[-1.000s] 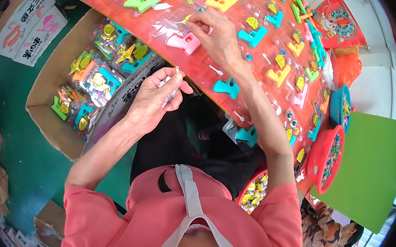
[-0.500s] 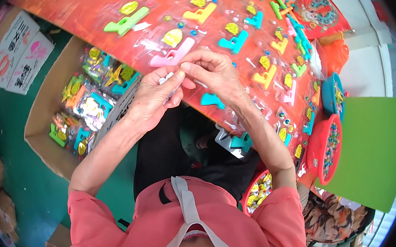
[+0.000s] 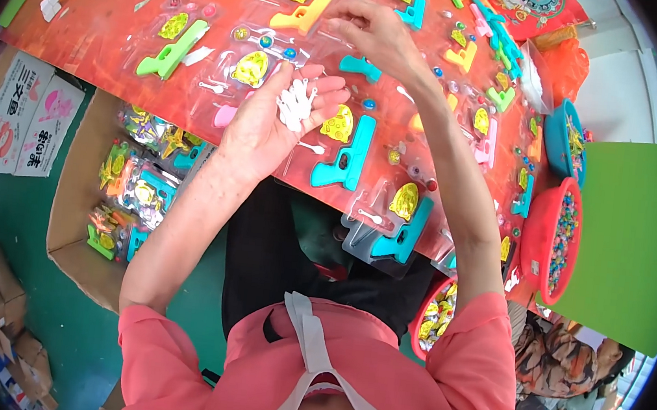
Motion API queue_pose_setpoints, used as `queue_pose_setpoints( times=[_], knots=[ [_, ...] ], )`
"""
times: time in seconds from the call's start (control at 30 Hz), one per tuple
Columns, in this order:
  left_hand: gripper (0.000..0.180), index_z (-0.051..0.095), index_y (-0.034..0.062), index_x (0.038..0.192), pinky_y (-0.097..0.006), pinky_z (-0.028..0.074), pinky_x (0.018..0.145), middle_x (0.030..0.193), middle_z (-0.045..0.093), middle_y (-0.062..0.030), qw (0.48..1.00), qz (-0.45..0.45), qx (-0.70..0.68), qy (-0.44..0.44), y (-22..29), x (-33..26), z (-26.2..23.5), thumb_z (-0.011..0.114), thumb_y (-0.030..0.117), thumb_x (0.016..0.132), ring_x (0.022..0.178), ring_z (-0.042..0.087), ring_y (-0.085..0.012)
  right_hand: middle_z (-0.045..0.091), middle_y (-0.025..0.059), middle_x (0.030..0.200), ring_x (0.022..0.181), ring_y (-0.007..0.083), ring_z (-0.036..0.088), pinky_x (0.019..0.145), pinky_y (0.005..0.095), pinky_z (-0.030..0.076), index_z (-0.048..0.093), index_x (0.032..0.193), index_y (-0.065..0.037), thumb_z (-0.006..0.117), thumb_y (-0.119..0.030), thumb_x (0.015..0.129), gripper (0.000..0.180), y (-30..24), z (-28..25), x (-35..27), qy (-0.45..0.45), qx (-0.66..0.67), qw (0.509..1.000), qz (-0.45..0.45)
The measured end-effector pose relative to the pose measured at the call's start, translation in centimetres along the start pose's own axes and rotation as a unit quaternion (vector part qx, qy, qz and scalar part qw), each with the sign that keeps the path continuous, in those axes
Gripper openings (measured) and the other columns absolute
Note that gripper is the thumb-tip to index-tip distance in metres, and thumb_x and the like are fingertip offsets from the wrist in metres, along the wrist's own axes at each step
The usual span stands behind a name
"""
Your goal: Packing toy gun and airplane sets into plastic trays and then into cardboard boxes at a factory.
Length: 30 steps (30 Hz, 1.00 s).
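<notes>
Orange-red worktop, covered with clear blister trays holding toy pistols in green, yellow, teal and pink, yellow badge-shaped pieces and small coloured balls.

Left hand: raised over the worktop's near edge, palm up and cupped, fingers loosely spread. A small heap of white plastic pieces lies in the palm, resting against the base of the fingers.

Right hand: reaching farther across the worktop, well beyond the left hand, fingers bent downward over the trays near a yellow pistol and a small teal pistol. Whether the fingertips pinch anything cannot be told. The white pieces sit below and to the left of this hand, apart from it.

Large teal pistol: in a tray just right of the left hand, beside a yellow badge piece.

Green pistol: far left of the worktop.

Cardboard box: on the green floor under the left forearm, filled with packed toy sets.

Red basin: right of the worktop, holding small coloured beads; a blue basin stands behind it.
</notes>
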State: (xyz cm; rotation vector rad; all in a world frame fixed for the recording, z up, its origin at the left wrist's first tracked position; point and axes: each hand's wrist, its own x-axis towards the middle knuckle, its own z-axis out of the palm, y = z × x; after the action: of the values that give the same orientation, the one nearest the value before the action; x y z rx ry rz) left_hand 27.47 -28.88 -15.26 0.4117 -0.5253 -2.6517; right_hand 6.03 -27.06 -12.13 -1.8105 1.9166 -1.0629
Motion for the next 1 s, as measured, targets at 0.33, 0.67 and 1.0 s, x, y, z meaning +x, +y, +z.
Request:
queue_pose_setpoints(
  times=[0.33, 0.67, 1.0],
  knots=[
    [0.033, 0.05, 0.004, 0.127, -0.044, 0.054, 0.096, 0.119, 0.061, -0.0105, 0.998, -0.002, -0.056, 0.034, -0.7, 0.1, -1.0, 0.044, 0.028, 0.104, 0.112, 0.061, -0.0246, 0.054, 0.0092, 0.088, 0.085, 0.0274, 0.059, 0.071, 0.0395, 0.048, 0.067, 0.098, -0.004, 0.072, -0.009, 0.078, 0.021, -5.3, 0.3, -5.1, -0.133, -0.133, 0.952, -0.241],
    [0.041, 0.036, -0.0021, 0.136, -0.049, 0.048, 0.105, 0.128, 0.053, -0.0183, 1.0, 0.003, 0.002, 0.031, 2.5, -1.4, -0.7, 0.03, 0.027, 0.107, 0.119, 0.057, -0.0311, 0.054, 0.0095, 0.094, 0.085, 0.0279, 0.06, 0.07, 0.04, 0.049, 0.064, 0.105, -0.005, 0.07, -0.015, 0.079, 0.028, -7.4, 1.0, -2.1, -0.185, -0.219, 0.907, -0.308],
    [0.042, 0.044, -0.004, 0.13, -0.041, 0.054, 0.097, 0.126, 0.056, -0.0203, 0.998, -0.018, 0.017, 0.051, 2.6, -1.9, -1.9, 0.038, 0.03, 0.106, 0.115, 0.06, -0.0295, 0.062, 0.0089, 0.091, 0.082, 0.0203, 0.063, 0.07, 0.0329, 0.051, 0.063, 0.096, 0.0, 0.066, -0.01, 0.085, 0.015, -6.1, 1.4, -1.2, -0.225, -0.016, 0.964, -0.14]
  ],
)
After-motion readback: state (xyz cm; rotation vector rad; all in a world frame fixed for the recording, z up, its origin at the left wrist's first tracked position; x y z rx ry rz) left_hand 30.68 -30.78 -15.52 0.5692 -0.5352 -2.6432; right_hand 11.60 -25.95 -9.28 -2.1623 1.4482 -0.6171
